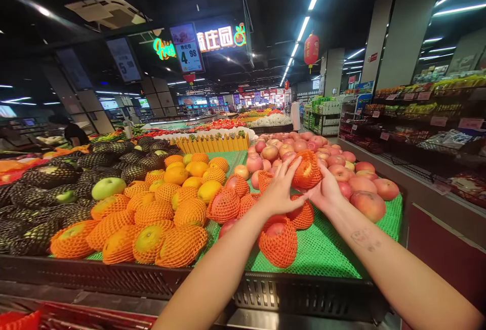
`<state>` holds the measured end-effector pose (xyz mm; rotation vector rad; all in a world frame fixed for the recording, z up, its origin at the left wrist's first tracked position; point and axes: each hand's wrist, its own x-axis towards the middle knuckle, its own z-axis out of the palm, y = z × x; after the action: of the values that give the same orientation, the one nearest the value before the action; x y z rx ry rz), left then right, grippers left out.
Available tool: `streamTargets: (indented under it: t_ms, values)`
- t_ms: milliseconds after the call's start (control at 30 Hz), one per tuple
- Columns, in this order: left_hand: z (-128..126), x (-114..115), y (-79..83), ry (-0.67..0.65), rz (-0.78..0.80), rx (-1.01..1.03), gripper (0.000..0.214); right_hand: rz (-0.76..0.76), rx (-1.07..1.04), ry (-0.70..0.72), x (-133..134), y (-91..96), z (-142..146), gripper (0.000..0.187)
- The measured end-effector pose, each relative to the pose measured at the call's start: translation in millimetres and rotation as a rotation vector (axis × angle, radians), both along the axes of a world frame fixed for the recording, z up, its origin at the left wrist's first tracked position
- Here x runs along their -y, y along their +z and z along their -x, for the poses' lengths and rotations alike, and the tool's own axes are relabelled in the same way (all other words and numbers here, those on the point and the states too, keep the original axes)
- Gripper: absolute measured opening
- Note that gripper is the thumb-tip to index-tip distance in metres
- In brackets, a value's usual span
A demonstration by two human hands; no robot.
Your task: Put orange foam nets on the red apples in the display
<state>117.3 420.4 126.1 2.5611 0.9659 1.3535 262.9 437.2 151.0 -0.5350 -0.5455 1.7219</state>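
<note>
Bare forearms (231, 254) span my view: my right hand (327, 188) grasps a netted fruit (306, 170) above green matting (322, 255); whether my left hand (280, 189), touching it, grips, I cannot tell.

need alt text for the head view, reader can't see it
The right hand supports an orange-netted fruit, the left hand spread beside it, above reddish apples on a green-meshed supermarket display. Oranges, many netted, and black-netted fruit lie to the left.
</note>
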Motion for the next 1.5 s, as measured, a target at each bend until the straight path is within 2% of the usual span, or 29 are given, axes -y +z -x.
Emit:
streamTargets:
  t_ms: [67, 200, 300, 400, 500, 633, 733, 800, 900, 1000, 1100, 1167, 1267, 1333, 1400, 1433, 1500]
  values:
    - [-1.3, -2.6, -5.5, 0.069, -0.005, 0.0, 0.104, -0.001, -0.013, -0.009, 0.8, -1.4, 1.5, 0.033]
    - [-2.3, -5.9, -10.0, 0.118, 0.133, 0.195, 0.105, -0.057, 0.006, 0.049, -2.7, -8.2, 0.9, 0.027]
    - [-5.1, -5.0, -6.9, 0.09, 0.167, 0.39, 0.084, -0.128, 0.054, 0.021, -7.4, -12.7, -1.4, 0.02]
    - [-7.9, -4.9, -1.3, 0.025, 0.262, 0.714, 0.058, -0.217, 0.079, 0.011, -7.4, -13.5, -2.2, 0.017]
    - [-6.6, -5.2, 4.5, 0.014, 0.382, 0.953, 0.053, -0.307, 0.118, 0.029, -3.2, -13.6, -0.3, 0.026]
    - [-1.4, -3.0, 9.3, -0.032, 0.513, 1.106, 0.053, -0.449, 0.31, 0.019, -0.2, -17.7, 4.0, 0.042]
    - [-1.3, -1.6, 9.4, -0.047, 0.59, 1.175, 0.049, -0.478, 0.477, -0.007, -2.6, -20.8, 4.2, 0.045]
    - [-1.8, -2.0, 9.6, -0.042, 0.588, 1.212, 0.048, -0.473, 0.521, -0.051, -5.0, -20.1, 0.7, 0.041]
    - [1.4, -3.7, 12.0, -0.018, 0.496, 1.25, 0.053, -0.455, 0.45, -0.166, -7.4, -14.2, -8.2, 0.036]
    - [9.1, -4.6, 13.4, 0.084, 0.273, 1.126, 0.076, -0.547, 0.459, -0.175, -5.9, -8.5, -13.7, 0.043]
    - [14.8, -3.7, 10.3, 0.189, 0.069, 0.73, 0.087, -0.726, 0.601, -0.108, -3.0, -9.6, -10.7, 0.077]
    - [16.1, -2.8, 7.3, 0.173, 0.021, 0.45, 0.086, -0.763, 0.641, -0.093, -4.2, -13.4, -7.0, 0.094]
    - [15.8, -2.6, 5.4, 0.079, -0.038, 0.151, 0.086, -0.732, 0.622, -0.198, -11.5, -18.6, -5.2, 0.087]
    - [15.3, -3.6, 5.4, 0.108, -0.078, 0.116, 0.08, -0.672, 0.739, -0.344, -16.0, -20.0, -6.6, 0.083]
    - [15.1, -5.4, 5.0, 0.238, -0.108, 0.198, 0.07, -0.57, 1.063, -0.485, -17.5, -19.9, -7.3, 0.085]
    - [15.4, -6.5, 4.3, 0.309, -0.118, 0.249, 0.065, -0.523, 1.259, -0.514, -17.3, -19.9, -6.7, 0.087]
    - [16.7, -8.9, 1.6, 0.418, -0.125, 0.33, 0.057, -0.483, 1.577, -0.463, -16.9, -21.6, -3.0, 0.092]
